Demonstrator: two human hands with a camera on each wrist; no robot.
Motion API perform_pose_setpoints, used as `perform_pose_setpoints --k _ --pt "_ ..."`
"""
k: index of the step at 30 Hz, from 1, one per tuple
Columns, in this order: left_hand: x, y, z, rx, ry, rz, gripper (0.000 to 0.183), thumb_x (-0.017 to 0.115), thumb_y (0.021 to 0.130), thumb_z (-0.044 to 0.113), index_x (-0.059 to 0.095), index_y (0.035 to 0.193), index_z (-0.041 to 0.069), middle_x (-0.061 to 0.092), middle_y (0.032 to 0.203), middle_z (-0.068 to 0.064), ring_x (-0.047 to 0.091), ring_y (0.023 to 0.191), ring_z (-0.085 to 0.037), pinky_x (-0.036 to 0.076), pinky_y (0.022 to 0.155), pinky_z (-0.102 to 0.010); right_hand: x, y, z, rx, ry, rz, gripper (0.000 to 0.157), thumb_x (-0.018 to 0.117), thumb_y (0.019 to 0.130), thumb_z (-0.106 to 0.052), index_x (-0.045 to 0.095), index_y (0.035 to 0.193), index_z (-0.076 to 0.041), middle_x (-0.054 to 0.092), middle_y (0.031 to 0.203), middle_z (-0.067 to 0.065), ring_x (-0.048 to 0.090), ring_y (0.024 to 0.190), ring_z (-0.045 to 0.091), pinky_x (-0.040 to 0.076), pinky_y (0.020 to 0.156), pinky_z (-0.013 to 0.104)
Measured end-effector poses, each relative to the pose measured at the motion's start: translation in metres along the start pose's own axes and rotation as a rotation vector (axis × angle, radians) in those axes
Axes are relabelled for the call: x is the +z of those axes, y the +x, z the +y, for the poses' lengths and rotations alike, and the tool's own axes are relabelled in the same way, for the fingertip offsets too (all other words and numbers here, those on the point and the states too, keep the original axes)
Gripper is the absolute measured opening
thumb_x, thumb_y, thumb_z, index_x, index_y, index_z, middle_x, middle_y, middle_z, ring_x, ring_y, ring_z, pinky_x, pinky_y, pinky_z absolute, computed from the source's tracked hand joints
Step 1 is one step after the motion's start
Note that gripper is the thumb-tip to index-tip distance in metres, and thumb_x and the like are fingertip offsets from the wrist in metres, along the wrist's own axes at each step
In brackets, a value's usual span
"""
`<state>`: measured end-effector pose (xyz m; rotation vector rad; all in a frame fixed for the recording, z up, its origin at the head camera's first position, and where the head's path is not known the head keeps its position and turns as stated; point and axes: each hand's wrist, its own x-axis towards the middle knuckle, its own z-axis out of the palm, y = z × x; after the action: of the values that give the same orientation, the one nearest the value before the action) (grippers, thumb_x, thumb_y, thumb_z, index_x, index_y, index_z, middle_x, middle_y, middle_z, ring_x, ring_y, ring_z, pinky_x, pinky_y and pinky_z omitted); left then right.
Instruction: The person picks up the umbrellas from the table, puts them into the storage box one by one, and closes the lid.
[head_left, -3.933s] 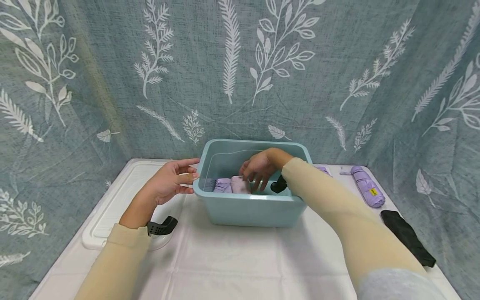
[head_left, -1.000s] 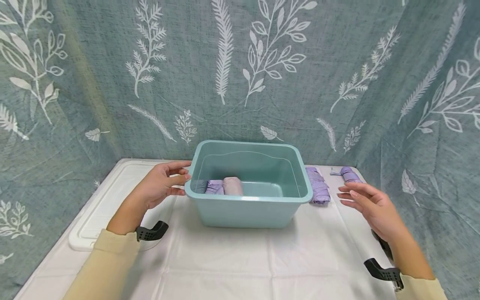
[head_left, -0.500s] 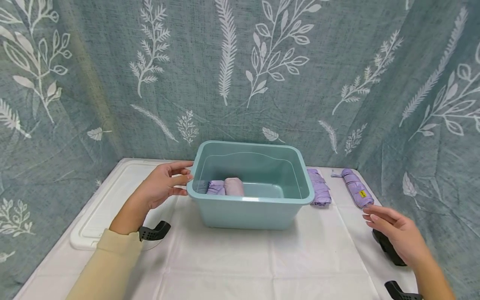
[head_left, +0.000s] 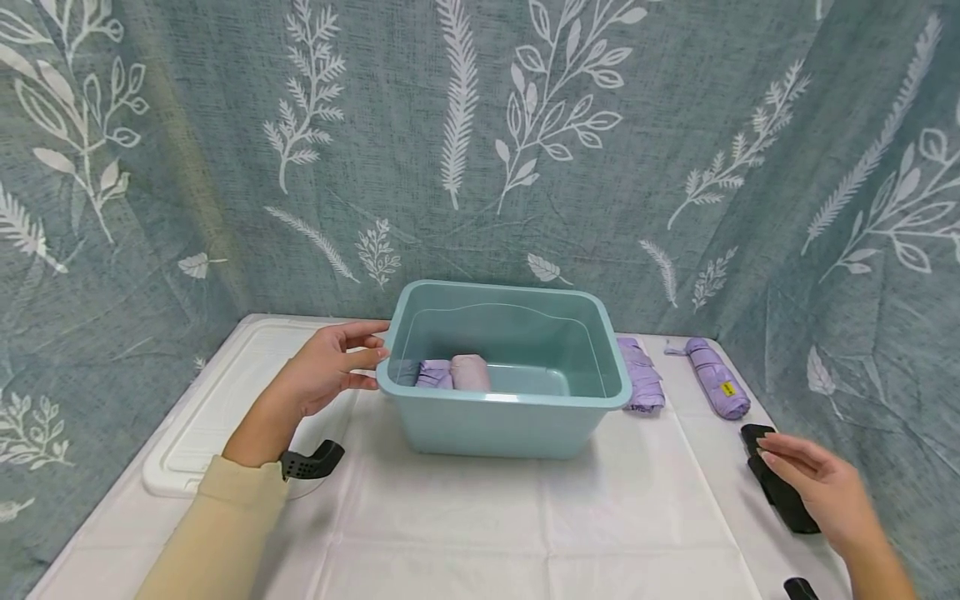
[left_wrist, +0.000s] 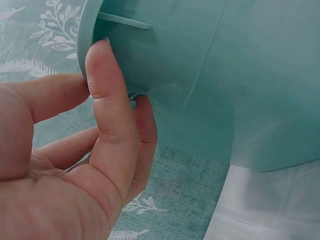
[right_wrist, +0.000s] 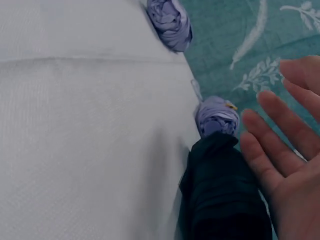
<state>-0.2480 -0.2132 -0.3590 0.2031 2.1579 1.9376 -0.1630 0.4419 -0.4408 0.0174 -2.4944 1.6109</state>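
A teal plastic storage bin point(head_left: 495, 425) stands upright at the back of the table, its open top facing up. My left hand point(head_left: 333, 367) holds the bin's left rim with thumb and fingers, seen closer in the left wrist view. Inside at the left lie a pink rolled bundle point(head_left: 470, 373), a purple one point(head_left: 435, 375) and a grey one point(head_left: 407, 372). At the right, my right hand point(head_left: 825, 487) hovers beside a folded black umbrella point(head_left: 780, 492), fingers extended and holding nothing. In the right wrist view the black umbrella point(right_wrist: 225, 190) lies left of the fingers.
Behind the black umbrella lies a folded purple umbrella point(head_left: 717, 379) with a yellow tag. Another purple folded umbrella point(head_left: 640, 375) sits against the bin's right side. A white lid point(head_left: 225, 400) lies flat at the left. A patterned curtain point(head_left: 480, 167) encloses the back and sides.
My right hand has left the bin's inside and moved right, then forward past the purple umbrella to the black one. My left hand stays on the bin's rim.
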Motion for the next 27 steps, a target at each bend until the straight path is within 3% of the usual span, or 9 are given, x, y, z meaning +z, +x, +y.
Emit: perform_pose_setpoints --k 4,7,9,14,17,19,23,25,27 --pt "0.0 0.0 0.0 0.003 0.002 0.003 0.061 0.064 0.102 0.013 0.039 0.157 0.004 0.052 0.116 -0.005 0.068 0.085 -0.01 0.062 0.075 -0.029 0.002 -0.002 0.003 -0.046 0.069 0.093 0.027 0.072 0.095 -0.003 0.072 0.122 -0.001 0.074 0.104 -0.023 0.069 0.093 -0.01 0.052 0.079 0.005" --pt "0.001 0.0 0.0 0.002 0.006 0.005 0.061 0.064 0.103 0.014 0.039 0.157 0.004 0.052 0.118 -0.006 0.068 0.085 -0.01 0.062 0.076 -0.029 0.001 -0.004 0.002 -0.005 -0.011 0.143 0.027 0.074 0.094 -0.007 0.073 0.121 -0.001 0.072 0.101 -0.028 0.067 0.091 -0.012 0.051 0.076 0.004" --pt "0.001 -0.001 0.001 0.001 0.01 0.006 0.061 0.064 0.103 0.014 0.039 0.157 0.004 0.051 0.118 -0.007 0.068 0.085 -0.01 0.062 0.076 -0.029 -0.001 -0.004 0.002 0.047 -0.122 0.16 0.033 0.075 0.095 -0.016 0.071 0.124 -0.001 0.067 0.1 -0.035 0.063 0.09 -0.017 0.05 0.074 0.003" --pt "0.001 -0.001 0.002 0.0 0.015 0.009 0.061 0.063 0.103 0.013 0.039 0.157 0.004 0.051 0.118 -0.007 0.068 0.085 -0.01 0.062 0.076 -0.029 -0.009 -0.002 0.005 0.143 -0.343 0.147 0.055 0.073 0.096 -0.041 0.066 0.133 -0.001 0.05 0.1 -0.045 0.047 0.091 -0.026 0.047 0.069 0.003" --pt "0.001 -0.001 0.002 -0.002 0.014 0.012 0.061 0.063 0.103 0.012 0.039 0.158 0.004 0.051 0.118 -0.007 0.069 0.086 -0.01 0.063 0.076 -0.029 -0.015 0.001 0.009 0.174 -0.387 0.114 0.061 0.071 0.095 -0.048 0.064 0.137 -0.004 0.043 0.103 -0.045 0.039 0.094 -0.025 0.045 0.069 0.004" --pt "0.001 -0.001 0.003 -0.002 0.014 0.012 0.061 0.063 0.103 0.013 0.038 0.158 0.004 0.051 0.117 -0.007 0.069 0.086 -0.01 0.063 0.076 -0.029 -0.019 0.003 0.011 0.203 -0.386 0.086 0.063 0.07 0.095 -0.05 0.062 0.14 -0.006 0.042 0.106 -0.042 0.036 0.095 -0.023 0.047 0.074 0.011" --pt "0.001 -0.002 0.004 -0.004 0.015 0.01 0.061 0.063 0.103 0.013 0.038 0.158 0.003 0.051 0.117 -0.006 0.069 0.088 -0.011 0.063 0.077 -0.029 -0.027 0.009 0.014 0.286 -0.401 0.025 0.069 0.064 0.096 -0.057 0.058 0.145 -0.009 0.054 0.122 -0.021 0.04 0.097 -0.016 0.05 0.081 0.027" --pt "0.001 -0.002 0.005 -0.005 0.017 0.01 0.061 0.062 0.103 0.012 0.038 0.158 0.003 0.051 0.117 -0.006 0.069 0.088 -0.011 0.063 0.077 -0.029 -0.03 0.013 0.015 0.319 -0.393 -0.033 0.074 0.06 0.097 -0.06 0.053 0.149 -0.008 0.055 0.138 0.003 0.052 0.11 0.001 0.051 0.09 0.042" --pt "0.001 -0.002 0.005 -0.005 0.019 0.012 0.06 0.062 0.103 0.012 0.038 0.158 0.003 0.051 0.117 -0.006 0.069 0.087 -0.011 0.063 0.077 -0.029 -0.032 0.018 0.017 0.34 -0.371 -0.092 0.077 0.058 0.099 -0.06 0.048 0.152 -0.005 0.042 0.152 0.026 0.052 0.125 0.028 0.049 0.097 0.055"
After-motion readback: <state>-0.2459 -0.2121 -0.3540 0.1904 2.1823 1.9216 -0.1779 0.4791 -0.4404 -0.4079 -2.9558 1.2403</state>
